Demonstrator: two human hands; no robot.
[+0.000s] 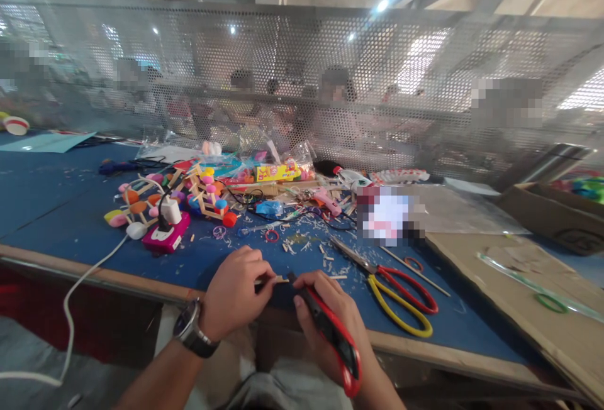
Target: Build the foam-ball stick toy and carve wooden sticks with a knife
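Note:
Near the table's front edge my left hand is closed, pinching a short thin wooden stick that pokes out to the right. My right hand wraps round a red and black utility knife, its dark front end close to the stick. Whether the blade touches the wood, I cannot tell. Another pale stick piece lies just past my right fingers. To the right rest large scissors, one handle loop red and the other yellow. Wood shavings are scattered on the blue tabletop beyond both hands.
A magenta power adapter with a white cable stands at left, beside stick models with coloured pieces. A pink glue gun and a yellow packet lie farther back. Cardboard covers the right side. A perforated metal screen rises behind.

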